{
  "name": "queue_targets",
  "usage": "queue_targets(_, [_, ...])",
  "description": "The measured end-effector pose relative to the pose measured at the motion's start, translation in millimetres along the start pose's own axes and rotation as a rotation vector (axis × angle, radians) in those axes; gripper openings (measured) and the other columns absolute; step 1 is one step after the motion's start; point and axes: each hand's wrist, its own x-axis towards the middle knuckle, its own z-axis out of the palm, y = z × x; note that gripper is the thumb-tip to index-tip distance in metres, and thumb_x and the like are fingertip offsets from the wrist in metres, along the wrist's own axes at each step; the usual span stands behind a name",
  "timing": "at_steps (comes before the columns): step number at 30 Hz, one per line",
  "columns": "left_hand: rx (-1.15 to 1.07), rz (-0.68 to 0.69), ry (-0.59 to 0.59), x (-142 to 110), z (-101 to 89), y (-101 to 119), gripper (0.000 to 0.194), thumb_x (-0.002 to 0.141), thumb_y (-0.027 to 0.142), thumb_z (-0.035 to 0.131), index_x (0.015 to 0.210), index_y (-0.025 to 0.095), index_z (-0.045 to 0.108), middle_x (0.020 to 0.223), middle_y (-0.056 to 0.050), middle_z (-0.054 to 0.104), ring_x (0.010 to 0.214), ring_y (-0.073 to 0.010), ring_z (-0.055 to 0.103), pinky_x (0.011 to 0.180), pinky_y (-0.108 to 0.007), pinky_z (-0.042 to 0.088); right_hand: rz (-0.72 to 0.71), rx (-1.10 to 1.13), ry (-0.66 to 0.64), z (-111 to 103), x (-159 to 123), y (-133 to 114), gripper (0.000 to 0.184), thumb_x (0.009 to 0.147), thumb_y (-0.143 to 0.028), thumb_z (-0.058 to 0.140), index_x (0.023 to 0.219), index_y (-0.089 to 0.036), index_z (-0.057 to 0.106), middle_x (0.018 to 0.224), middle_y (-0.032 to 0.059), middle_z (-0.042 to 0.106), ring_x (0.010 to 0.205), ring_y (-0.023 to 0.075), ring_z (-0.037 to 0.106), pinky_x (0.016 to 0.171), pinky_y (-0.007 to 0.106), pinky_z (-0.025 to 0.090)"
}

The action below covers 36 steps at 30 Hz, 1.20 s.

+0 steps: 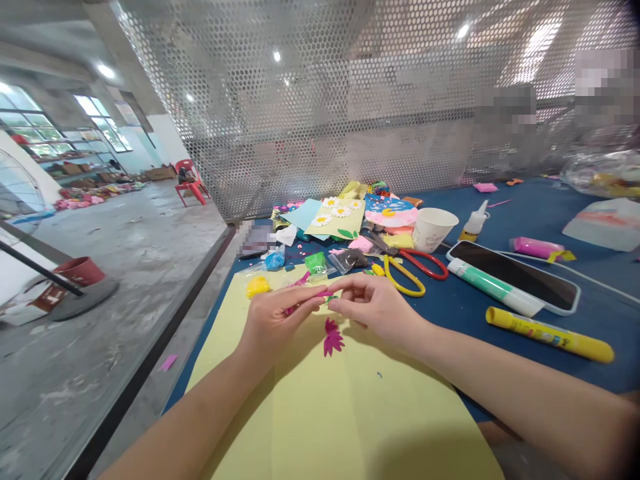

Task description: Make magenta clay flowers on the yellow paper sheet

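Observation:
My left hand (277, 315) is closed, pinching a thin magenta strip (326, 293) between thumb and fingers. More magenta material shows around its fingers. My right hand (376, 310) meets it at the strip's right end, thumb and fingers pressed together by a small green bit (330, 300). What the right fingertips grip is mostly hidden. Just below both hands, a magenta cutout with pointed petals (333, 339) lies on a large yellow paper sheet (320, 413).
Behind the hands lie yellow- and red-handled scissors (406, 273), bagged green clay (315, 263), yellow clay (257, 287) and a daisy card (337, 217). To the right are a paper cup (434, 229), glue bottle (474, 223), phone (530, 273), green-white tube (493, 287) and yellow tube (550, 335).

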Motion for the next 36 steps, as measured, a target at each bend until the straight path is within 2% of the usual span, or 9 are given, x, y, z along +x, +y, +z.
queue_targets(3, [0.001, 0.009, 0.01, -0.1, 0.2, -0.3, 0.012, 0.085, 0.027, 0.067, 0.092, 0.024, 0.077, 0.086, 0.0, 0.077, 0.069, -0.0165, 0.073, 0.065, -0.024, 0.061, -0.107, -0.146, 0.054, -0.8, -0.9, 0.6, 0.029, 0.078, -0.037, 0.069, 0.101, -0.019, 0.071, 0.066, -0.0003, 0.06, 0.058, 0.0109, 0.052, 0.052, 0.023, 0.039])
queue_targets(9, [-0.018, 0.042, -0.012, 0.9, 1.5, 0.6, 0.012, 0.086, 0.027, 0.066, 0.088, 0.023, 0.077, 0.085, -0.001, 0.077, 0.069, -0.0167, 0.074, 0.062, -0.022, 0.06, -0.133, -0.235, 0.028, -1.3, -0.3, 1.0, 0.02, 0.081, -0.035, 0.064, 0.09, -0.019, 0.073, 0.079, 0.0048, 0.068, 0.065, 0.0144, 0.057, 0.056, 0.026, 0.042])
queue_targets(13, [-0.022, 0.041, -0.004, 0.8, 1.4, 1.5, 0.013, 0.082, 0.028, 0.07, 0.092, 0.023, 0.076, 0.091, -0.002, 0.077, 0.075, -0.0171, 0.074, 0.058, -0.019, 0.059, -0.156, -0.281, 0.061, -1.3, -0.6, -1.5, 0.017, 0.082, -0.032, 0.063, 0.087, -0.019, 0.072, 0.086, 0.0058, 0.07, 0.072, 0.0159, 0.059, 0.061, 0.026, 0.044])
queue_targets(20, [-0.037, 0.048, -0.005, 0.6, 0.8, 1.1, 0.01, 0.085, 0.023, 0.067, 0.088, 0.022, 0.076, 0.084, -0.001, 0.077, 0.071, -0.0149, 0.073, 0.066, -0.02, 0.06, -0.149, -0.329, 0.089, -2.6, -0.7, 0.3, 0.019, 0.079, -0.033, 0.066, 0.091, -0.02, 0.073, 0.062, 0.0001, 0.061, 0.054, 0.0115, 0.049, 0.049, 0.023, 0.036])
queue_targets(24, [-0.032, 0.022, -0.006, -0.9, 1.2, -0.3, 0.009, 0.082, 0.025, 0.07, 0.089, 0.022, 0.076, 0.087, -0.001, 0.077, 0.072, -0.0162, 0.073, 0.066, -0.022, 0.06, -0.182, -0.316, 0.084, -3.5, -0.7, 2.3, 0.017, 0.081, -0.031, 0.063, 0.087, -0.02, 0.073, 0.065, 0.0014, 0.063, 0.055, 0.0114, 0.051, 0.049, 0.023, 0.037])
queue_targets(30, [-0.045, 0.04, -0.021, -0.8, 0.0, 0.2, 0.01, 0.085, 0.023, 0.067, 0.089, 0.022, 0.076, 0.082, -0.001, 0.077, 0.063, -0.0137, 0.071, 0.058, -0.02, 0.058, -0.215, -0.339, 0.082, -4.5, -0.8, 1.4, 0.019, 0.08, -0.033, 0.065, 0.092, -0.021, 0.074, 0.058, -0.0011, 0.056, 0.053, 0.0106, 0.045, 0.047, 0.022, 0.033])
queue_targets(36, [-0.044, 0.0, -0.018, -1.0, 1.0, 2.1, 0.018, 0.08, 0.029, 0.072, 0.096, 0.021, 0.075, 0.092, -0.005, 0.077, 0.068, -0.0149, 0.072, 0.052, -0.018, 0.056, -0.247, -0.397, 0.109, -5.4, -0.7, 0.4, 0.015, 0.081, -0.031, 0.064, 0.084, -0.02, 0.074, 0.068, 0.0019, 0.064, 0.054, 0.0104, 0.046, 0.048, 0.023, 0.033])
